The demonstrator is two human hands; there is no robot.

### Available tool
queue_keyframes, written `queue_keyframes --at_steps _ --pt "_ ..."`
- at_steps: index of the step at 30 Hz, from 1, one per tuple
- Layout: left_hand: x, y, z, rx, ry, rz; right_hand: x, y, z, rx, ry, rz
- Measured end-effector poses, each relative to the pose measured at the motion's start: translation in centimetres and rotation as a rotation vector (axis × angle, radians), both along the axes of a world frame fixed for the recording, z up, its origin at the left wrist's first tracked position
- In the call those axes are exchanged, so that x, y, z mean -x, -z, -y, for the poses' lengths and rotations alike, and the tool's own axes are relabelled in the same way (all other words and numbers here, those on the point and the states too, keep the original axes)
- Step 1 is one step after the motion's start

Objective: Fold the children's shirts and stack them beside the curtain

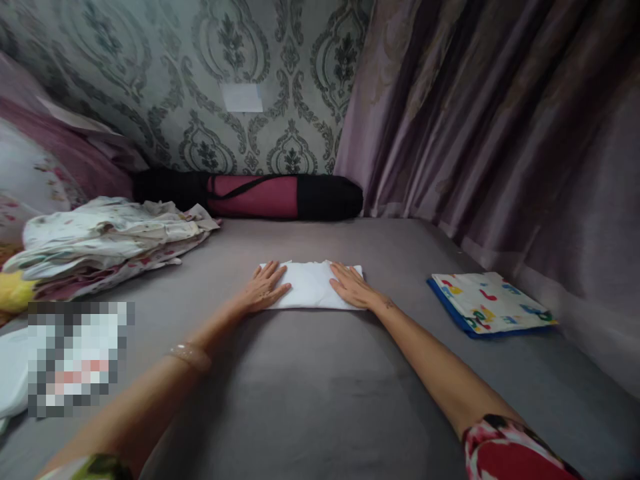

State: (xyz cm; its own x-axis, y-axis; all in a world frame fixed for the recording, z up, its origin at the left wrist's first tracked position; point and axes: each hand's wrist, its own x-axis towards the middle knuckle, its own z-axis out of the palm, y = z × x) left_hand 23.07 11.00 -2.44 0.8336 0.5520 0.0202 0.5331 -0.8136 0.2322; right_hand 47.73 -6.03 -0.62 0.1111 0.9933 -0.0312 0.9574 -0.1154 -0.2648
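Note:
A folded white cloth (pixel 311 285) lies flat on the grey bed sheet (pixel 320 387), in the middle of the view. My left hand (pixel 264 289) rests palm down on its left end, fingers stretched out. My right hand (pixel 351 285) lies flat on its right end, fingers also spread. Both arms reach forward over the sheet, and a bangle (pixel 190 355) sits on my left forearm.
A pile of flowered cloths (pixel 105 240) lies at the left. To the right is a folded cloth with coloured shapes and a blue edge (pixel 491 303). A red and black rolled bag (pixel 260 195) lies against the patterned wall. Purple curtains (pixel 500 133) hang along the right.

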Motion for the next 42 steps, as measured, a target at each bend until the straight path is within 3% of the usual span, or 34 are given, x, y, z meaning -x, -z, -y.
queue_keyframes --at_steps 4,8,13,17,21,25,30,33,38,42 --pt "1.4 0.6 -0.7 -0.022 -0.042 0.043 -0.9 0.5 0.9 -0.043 0.085 0.031" --pt "1.8 0.9 -0.7 -0.032 -0.043 0.062 -1.2 1.1 1.2 -0.031 0.084 0.046" --pt "1.9 0.9 -0.5 -0.020 -0.059 0.223 -0.5 -0.6 0.5 0.043 0.108 0.044" --pt "2.2 0.9 -0.3 -0.037 -0.061 0.365 2.1 -1.6 -0.8 -0.065 0.106 0.045" --pt "2.4 1.1 -0.4 -0.018 -0.032 0.343 4.3 -0.5 -1.8 -0.085 0.070 0.032" --pt "2.3 1.3 -0.8 0.017 -0.038 0.351 4.3 0.4 -1.8 -0.053 0.071 0.033" --pt "2.3 1.7 -1.2 0.056 -0.043 0.424 4.5 -1.3 -2.2 0.023 0.078 0.018" --pt "2.2 1.9 -1.4 0.063 -0.065 0.470 6.1 -2.2 -3.2 -0.044 0.075 0.047" --pt "2.1 2.4 -1.7 0.051 -0.085 0.504 8.6 -0.6 -4.6 -0.110 0.033 0.077" --pt "2.1 2.2 -1.8 0.098 -0.115 0.505 8.7 0.4 -4.7 -0.086 0.044 0.093"
